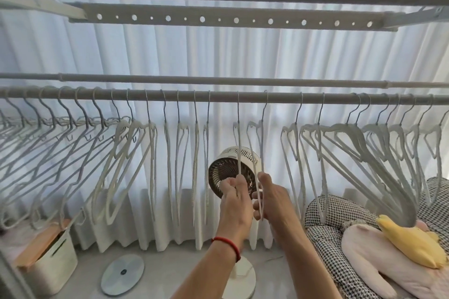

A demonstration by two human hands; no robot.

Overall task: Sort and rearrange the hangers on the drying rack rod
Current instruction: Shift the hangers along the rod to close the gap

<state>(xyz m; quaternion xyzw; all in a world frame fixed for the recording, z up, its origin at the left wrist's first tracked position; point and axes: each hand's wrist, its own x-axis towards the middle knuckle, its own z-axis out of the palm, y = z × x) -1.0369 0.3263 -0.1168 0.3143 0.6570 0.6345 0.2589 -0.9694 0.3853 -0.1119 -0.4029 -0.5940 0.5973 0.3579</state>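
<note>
Fingers of the left hand (235,195) were curled round the lower edge of one white hanger (239,150), whose hook sat on the front rod (223,96) near its middle. The right hand (268,198) pinched the lower frame of the neighbouring hanger (259,153) between thumb and fingers; that hook rode the same rod just to the right. Both hangers hung edge-on to the camera, close together, with wider gaps to the hangers on either side.

Judged from this layout, the step in hand was spacing or re-ordering these two hangers. Recommended procedure: keep each grip low but light, steer the frame sideways so the hook slides along the rod, and avoid pulling downward, which would bind the hook. Move one hanger at a time to stop the frames tangling.

Grey hangers (60,143) crowded the left end of the rod, slanted and overlapping; white ones (364,148) bunched at the right end. A fan (229,172) stood directly behind the hands, so a swinging frame could strike it.
</note>
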